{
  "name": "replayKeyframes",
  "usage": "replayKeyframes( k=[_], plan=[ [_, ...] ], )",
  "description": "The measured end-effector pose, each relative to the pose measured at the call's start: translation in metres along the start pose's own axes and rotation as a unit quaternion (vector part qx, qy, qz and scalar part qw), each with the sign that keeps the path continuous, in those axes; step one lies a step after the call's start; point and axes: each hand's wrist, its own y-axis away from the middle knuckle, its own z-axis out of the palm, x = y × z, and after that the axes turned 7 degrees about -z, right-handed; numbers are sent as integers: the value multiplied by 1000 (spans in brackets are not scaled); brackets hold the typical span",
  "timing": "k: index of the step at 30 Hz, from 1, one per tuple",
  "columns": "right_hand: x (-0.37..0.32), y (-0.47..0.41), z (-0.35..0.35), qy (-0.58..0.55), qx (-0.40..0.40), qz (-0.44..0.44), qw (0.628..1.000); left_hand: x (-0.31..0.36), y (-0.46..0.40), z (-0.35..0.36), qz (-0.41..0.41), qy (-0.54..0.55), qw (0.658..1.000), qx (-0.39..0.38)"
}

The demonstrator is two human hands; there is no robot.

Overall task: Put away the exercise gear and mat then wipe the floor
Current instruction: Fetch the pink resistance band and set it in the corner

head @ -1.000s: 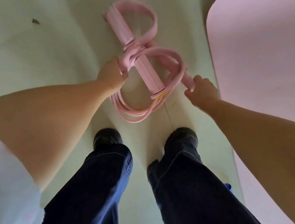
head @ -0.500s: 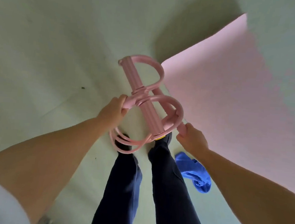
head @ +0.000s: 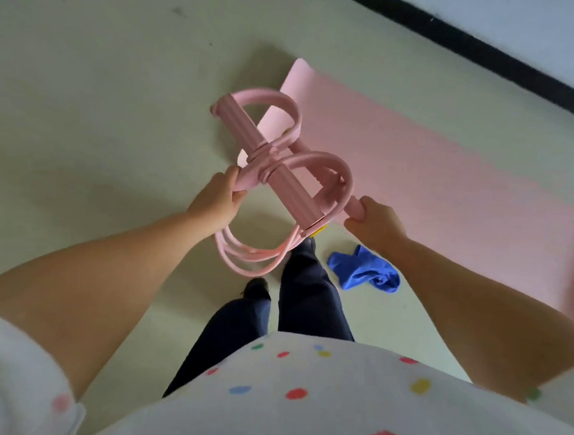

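You've got the pink pedal resistance band [head: 281, 179] up off the floor [head: 99, 99], held out in front of you with both hands. Your left hand [head: 216, 199] has its fingers curled around the near end of the handle bar, thumb on top, so that grip is closed tight on it. Your right hand [head: 373, 220] is wrapped around the rounded end of the other bar, fingers curled under, so that's a firm grip too. The two foot loops stick up and away from you, one further out than the other, and the elastic tubes [head: 248, 253] droop in a loose loop below your left hand, hanging just above your shoes.

The pink mat [head: 436, 181] is lying flat and unrolled on the floor, off to your right and ahead, running diagonally toward the black baseboard [head: 480, 50]. The far end of the band overlaps the mat's near corner in the view.

A crumpled blue cloth [head: 364, 269] sits on the floor just beside the mat's near edge, right under your right forearm and next to your right leg.
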Motion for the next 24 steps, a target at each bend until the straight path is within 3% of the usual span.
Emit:
replayKeyframes(
  k=[5, 11, 24],
  plan=[
    [49, 91, 29, -140, 62, 100, 983, 55, 24, 8, 112, -79, 988, -69],
    [128, 205, 44, -226, 128, 208, 943, 156, 63, 80, 226, -172, 948, -146],
    [406, 466, 71, -302, 219, 385, 844, 403, 266, 377, 398, -261, 840, -260]
  ],
)
